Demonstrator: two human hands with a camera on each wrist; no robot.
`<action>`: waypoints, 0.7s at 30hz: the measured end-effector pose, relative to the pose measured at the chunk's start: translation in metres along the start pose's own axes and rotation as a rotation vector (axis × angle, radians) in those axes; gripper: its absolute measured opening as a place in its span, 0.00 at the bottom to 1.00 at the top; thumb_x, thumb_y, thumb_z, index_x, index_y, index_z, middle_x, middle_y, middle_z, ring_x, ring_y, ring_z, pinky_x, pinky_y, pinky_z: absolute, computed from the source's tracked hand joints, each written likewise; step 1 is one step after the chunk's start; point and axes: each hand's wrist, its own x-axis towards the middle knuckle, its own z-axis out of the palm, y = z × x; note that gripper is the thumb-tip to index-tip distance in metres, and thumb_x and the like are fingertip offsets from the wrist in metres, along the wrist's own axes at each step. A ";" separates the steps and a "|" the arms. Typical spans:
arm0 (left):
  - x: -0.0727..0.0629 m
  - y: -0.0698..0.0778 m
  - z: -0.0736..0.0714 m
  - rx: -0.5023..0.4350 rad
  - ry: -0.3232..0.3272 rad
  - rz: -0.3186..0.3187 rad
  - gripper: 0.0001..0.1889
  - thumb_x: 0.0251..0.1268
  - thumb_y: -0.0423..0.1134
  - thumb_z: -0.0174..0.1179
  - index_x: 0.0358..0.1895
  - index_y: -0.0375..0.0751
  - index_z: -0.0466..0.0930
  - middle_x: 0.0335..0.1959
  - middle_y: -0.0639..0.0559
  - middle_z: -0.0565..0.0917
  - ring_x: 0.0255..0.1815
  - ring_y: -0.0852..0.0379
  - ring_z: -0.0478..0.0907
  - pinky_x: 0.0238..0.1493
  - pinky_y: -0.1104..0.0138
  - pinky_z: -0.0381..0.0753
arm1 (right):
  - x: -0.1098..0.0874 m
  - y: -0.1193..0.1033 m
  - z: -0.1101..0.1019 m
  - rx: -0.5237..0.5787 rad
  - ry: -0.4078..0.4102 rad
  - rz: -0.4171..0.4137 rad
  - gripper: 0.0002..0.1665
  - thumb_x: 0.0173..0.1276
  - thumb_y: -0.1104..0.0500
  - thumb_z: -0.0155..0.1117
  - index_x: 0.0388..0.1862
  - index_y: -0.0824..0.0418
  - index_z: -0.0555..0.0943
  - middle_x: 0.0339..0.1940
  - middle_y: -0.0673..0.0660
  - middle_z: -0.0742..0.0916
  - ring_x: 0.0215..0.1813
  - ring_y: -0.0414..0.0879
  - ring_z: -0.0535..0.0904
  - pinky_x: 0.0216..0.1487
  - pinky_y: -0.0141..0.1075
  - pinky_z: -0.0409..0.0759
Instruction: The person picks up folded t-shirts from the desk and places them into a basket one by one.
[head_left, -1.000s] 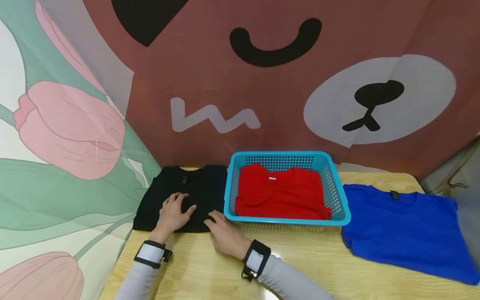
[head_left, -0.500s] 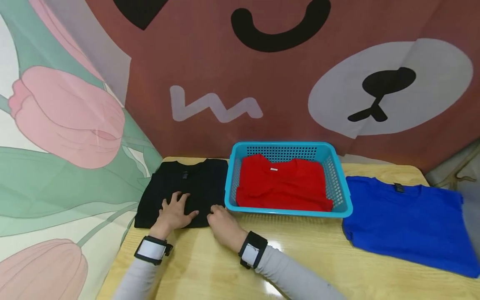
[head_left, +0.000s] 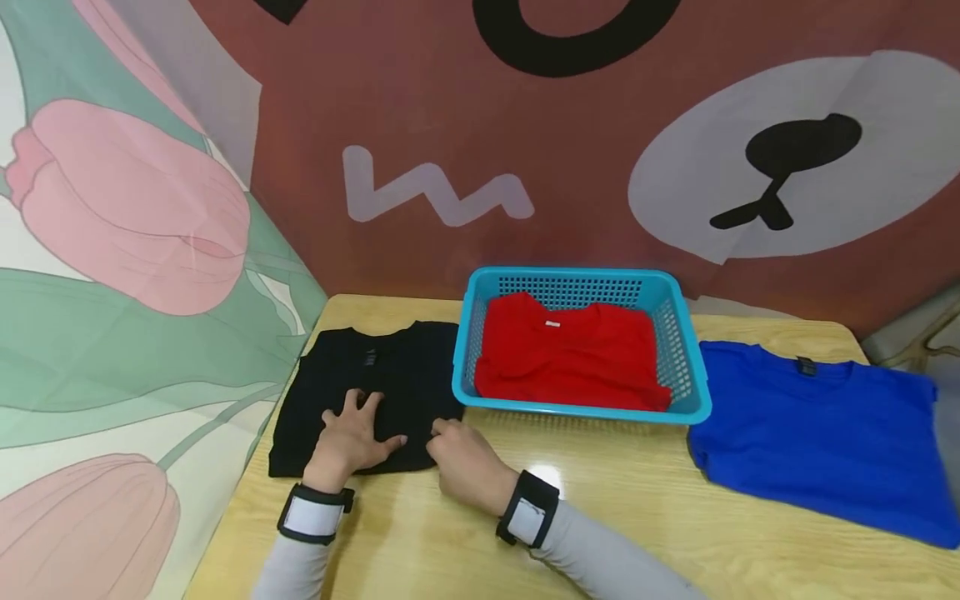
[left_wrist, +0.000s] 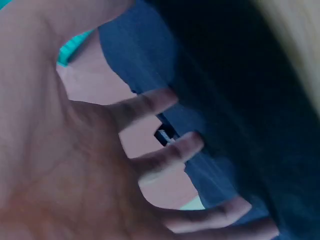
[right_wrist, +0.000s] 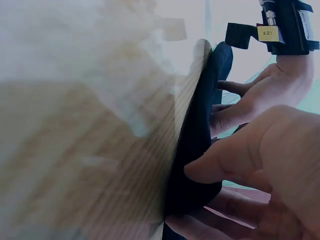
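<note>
A folded black T-shirt (head_left: 408, 371) lies on the left of the table, neck towards the back. My left hand (head_left: 348, 437) rests on its front half with fingers spread. In the left wrist view, the fingertips (left_wrist: 190, 144) touch the dark cloth. My right hand (head_left: 472, 465) grips the shirt's front right corner. The right wrist view shows the thumb (right_wrist: 205, 167) on one side of the folded edge (right_wrist: 192, 150), with fingers beneath. A blue plastic basket (head_left: 577, 408) stands right of the black shirt, with a folded red T-shirt (head_left: 570, 358) inside.
A folded blue T-shirt (head_left: 817, 433) lies to the right of the basket. The wooden table (head_left: 630, 500) meets a printed cloth backdrop (head_left: 585, 167) behind, and a floral cloth (head_left: 135, 208) hangs along the left side.
The black T-shirt has slid towards me, away from the table's back edge, and both hands moved with it. My right hand's fingers have closed on its corner. The head view has tilted down.
</note>
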 end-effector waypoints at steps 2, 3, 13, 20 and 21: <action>-0.002 0.001 0.000 0.015 0.001 -0.010 0.47 0.54 0.68 0.65 0.73 0.48 0.62 0.72 0.35 0.59 0.51 0.22 0.67 0.32 0.43 0.81 | -0.007 0.002 -0.001 0.020 0.000 -0.010 0.10 0.55 0.66 0.66 0.35 0.56 0.90 0.47 0.55 0.86 0.43 0.49 0.83 0.45 0.37 0.85; -0.003 0.001 0.000 0.016 0.003 -0.016 0.47 0.54 0.69 0.64 0.74 0.48 0.62 0.72 0.34 0.59 0.50 0.22 0.68 0.31 0.43 0.81 | -0.010 0.003 -0.001 0.023 0.002 -0.017 0.11 0.56 0.66 0.65 0.35 0.56 0.90 0.47 0.55 0.86 0.44 0.49 0.83 0.45 0.37 0.85; 0.038 -0.060 -0.028 -0.115 -0.015 -0.224 0.45 0.70 0.60 0.50 0.77 0.34 0.43 0.73 0.21 0.48 0.65 0.12 0.54 0.56 0.25 0.63 | -0.031 -0.001 -0.002 0.051 0.014 -0.020 0.14 0.60 0.69 0.60 0.37 0.57 0.90 0.51 0.56 0.85 0.49 0.49 0.82 0.52 0.36 0.84; 0.057 -0.100 -0.033 -0.222 -0.085 -0.267 0.53 0.68 0.59 0.54 0.70 0.13 0.40 0.67 0.11 0.50 0.66 0.16 0.55 0.65 0.33 0.62 | -0.037 -0.005 0.000 0.091 -0.004 -0.043 0.14 0.59 0.70 0.61 0.36 0.57 0.90 0.50 0.56 0.85 0.50 0.49 0.81 0.55 0.36 0.83; 0.055 -0.102 -0.033 -0.229 -0.087 -0.266 0.52 0.67 0.59 0.55 0.68 0.12 0.44 0.65 0.12 0.54 0.65 0.19 0.58 0.65 0.35 0.65 | -0.039 -0.006 0.000 0.100 -0.014 -0.043 0.14 0.59 0.70 0.61 0.36 0.57 0.90 0.50 0.56 0.85 0.51 0.49 0.81 0.56 0.36 0.82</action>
